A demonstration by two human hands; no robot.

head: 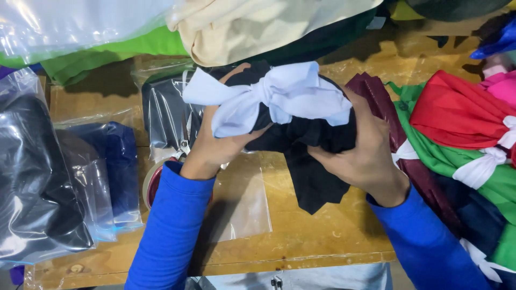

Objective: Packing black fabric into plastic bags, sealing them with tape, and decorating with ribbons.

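Bundle status: black cloth bundle (306,145) is gripped between left hand (217,142) and right hand (360,153), both closed on it, held above the bench (301,236). White strip (279,96) is already knotted into a bow on top, so tying looks done. Clear bag (242,204) lies flat below the left hand, apparently unfilled; bagging seems left. Tied bundles (462,129) are stacked just right of the right hand, bagged dark cloth (48,177) well left of the left hand.

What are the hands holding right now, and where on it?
Both hands grip a black cloth bundle tied with a white strip: left hand on its left side, right hand on its right.
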